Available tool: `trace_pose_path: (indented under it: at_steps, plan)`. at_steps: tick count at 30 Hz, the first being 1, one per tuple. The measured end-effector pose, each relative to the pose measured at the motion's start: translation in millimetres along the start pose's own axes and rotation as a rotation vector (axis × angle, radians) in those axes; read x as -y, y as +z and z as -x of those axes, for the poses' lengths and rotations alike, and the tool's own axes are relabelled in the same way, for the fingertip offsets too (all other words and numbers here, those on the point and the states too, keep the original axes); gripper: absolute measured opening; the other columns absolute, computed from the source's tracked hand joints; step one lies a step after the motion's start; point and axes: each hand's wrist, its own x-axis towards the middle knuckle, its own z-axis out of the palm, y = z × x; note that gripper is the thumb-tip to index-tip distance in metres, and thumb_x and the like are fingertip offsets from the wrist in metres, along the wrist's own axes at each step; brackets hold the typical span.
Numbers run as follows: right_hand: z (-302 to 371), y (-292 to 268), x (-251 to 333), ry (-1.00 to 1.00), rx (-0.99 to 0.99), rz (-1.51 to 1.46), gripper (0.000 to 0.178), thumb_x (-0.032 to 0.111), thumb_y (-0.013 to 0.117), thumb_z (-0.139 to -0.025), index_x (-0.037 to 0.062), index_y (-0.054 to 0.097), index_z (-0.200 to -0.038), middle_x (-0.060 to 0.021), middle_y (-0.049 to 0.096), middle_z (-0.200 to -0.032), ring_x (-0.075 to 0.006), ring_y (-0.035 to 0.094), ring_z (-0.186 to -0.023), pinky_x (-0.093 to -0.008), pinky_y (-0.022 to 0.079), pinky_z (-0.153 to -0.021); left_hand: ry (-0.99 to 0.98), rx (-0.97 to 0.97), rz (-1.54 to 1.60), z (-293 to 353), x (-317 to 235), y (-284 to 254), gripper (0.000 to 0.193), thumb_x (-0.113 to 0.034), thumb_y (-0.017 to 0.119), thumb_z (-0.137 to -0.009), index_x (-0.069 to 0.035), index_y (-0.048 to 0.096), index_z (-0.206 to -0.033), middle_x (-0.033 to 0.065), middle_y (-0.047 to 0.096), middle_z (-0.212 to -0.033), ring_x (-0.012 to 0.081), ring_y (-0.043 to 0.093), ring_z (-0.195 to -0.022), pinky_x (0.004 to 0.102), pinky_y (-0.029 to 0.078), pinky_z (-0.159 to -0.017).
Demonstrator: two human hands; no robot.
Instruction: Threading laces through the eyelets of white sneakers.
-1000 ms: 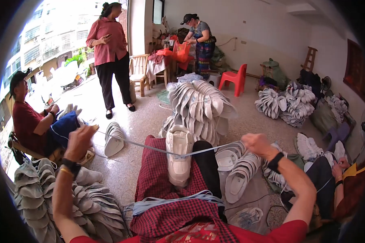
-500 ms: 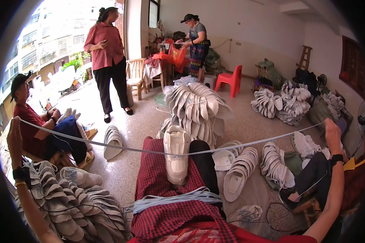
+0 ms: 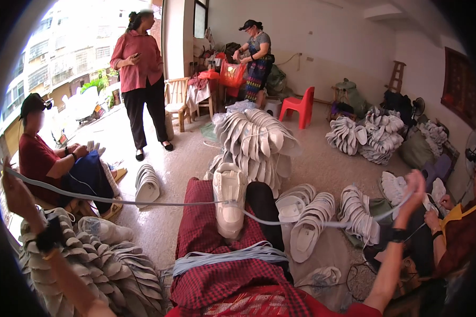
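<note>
Two hands, left [image 3: 20,195] and right [image 3: 415,187], are spread far apart above the lap in the head view, with a grey-blue lace [image 3: 190,204] between them. The left is blurred near the dark rim of the picture, its fingers closed around one end. The lace's other end reaches the right palm; whether those fingers grip it, I cannot tell. Between them, the lace crosses the upper of a white shoe [image 3: 229,203] on the lap, running fairly straight to the left and sagging to the right.

Room narrows low on the left, where a shoe heap [image 3: 90,259] fills the space below that forearm; at right, a co-worker's knees [image 3: 402,224] come close to the right forearm. Pale floor [image 3: 185,158] stretches ahead, edged by a small stack [image 3: 147,185] on one side and a tall pile [image 3: 255,140] on the other.

Among containers, a red bag [image 3: 231,74] hangs before a standing person [image 3: 259,50], its contents hidden. A bucket [image 3: 273,107] stands behind the pile; I cannot see inside. Clear plastic [image 3: 320,280] lies around something white near the right thigh.
</note>
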Motion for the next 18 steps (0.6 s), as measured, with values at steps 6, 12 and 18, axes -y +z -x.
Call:
trace_pose_path:
  at_steps: [6, 12, 18]
  plan:
    - [173.6, 148.8, 59.8, 0.43, 0.649, -0.243, 0.012, 0.011, 0.063, -0.092, 0.001, 0.067, -0.099, -0.0021, 0.068, -0.085, -0.0087, 0.064, -0.073, -0.02, 0.043, -0.052, -0.804, 0.458, 0.821, 159.2, -135.2, 88.6, 0.029, -0.013, 0.058, -0.099, 0.002, 0.064, -0.123, 0.0113, 0.067, -0.118, 0.0154, 0.066, -0.099, 0.0254, 0.053, -0.077]
    - [262.0, 256.0, 117.1, 0.573, 1.033, -0.568, 0.014, 0.016, 0.071, -0.089, 0.0029, 0.066, -0.092, 0.0006, 0.065, -0.079, -0.0049, 0.058, -0.069, -0.0221, 0.046, -0.056, -1.062, 1.007, 1.246, 295.5, -240.8, 116.1, 0.02, -0.014, 0.062, -0.096, -0.001, 0.068, -0.11, 0.008, 0.072, -0.097, 0.0125, 0.068, -0.085, 0.0234, 0.053, -0.071]
    - [299.4, 274.1, 131.3, 0.398, 1.114, -0.615, 0.011, 0.004, 0.071, -0.084, 0.0003, 0.061, -0.087, -0.004, 0.064, -0.073, -0.0089, 0.061, -0.065, -0.026, 0.05, -0.062, -1.247, 1.35, 1.165, 345.7, -286.1, 113.8, 0.019, -0.009, 0.064, -0.093, 0.002, 0.066, -0.108, 0.0059, 0.07, -0.094, 0.0096, 0.062, -0.08, 0.0231, 0.05, -0.073]
